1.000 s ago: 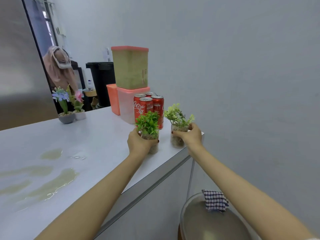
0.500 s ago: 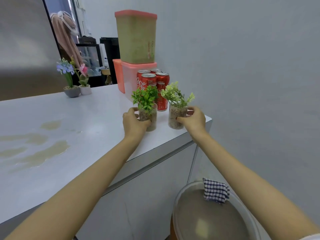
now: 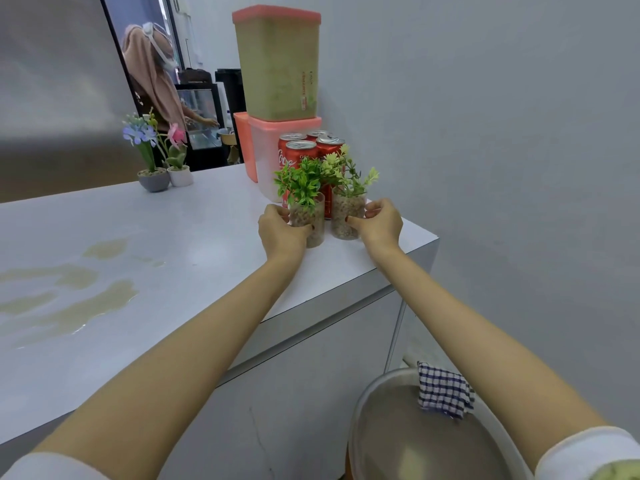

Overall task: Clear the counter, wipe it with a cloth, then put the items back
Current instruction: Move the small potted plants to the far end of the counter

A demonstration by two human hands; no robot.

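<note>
Left grip (image 3: 280,232) curled round the dark green plant jar (image 3: 311,221), right grip (image 3: 381,225) round the pale green plant jar (image 3: 346,218), both on the worktop (image 3: 180,233) at 12 o'clock. Checked cloth (image 3: 443,393) at 5 o'clock.

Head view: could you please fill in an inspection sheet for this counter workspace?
Surface: white counter, brownish spills at its left.
Job's things: left plant cup and right plant cup stand by cola cans; checked cloth hangs on basin below.
Clutter: stacked tubs, two flower pots.
Hands: left hand grips left plant cup; right hand grips right plant cup.
Cables: nothing seen.
Surroundings: grey wall; person beyond the counter.
</note>
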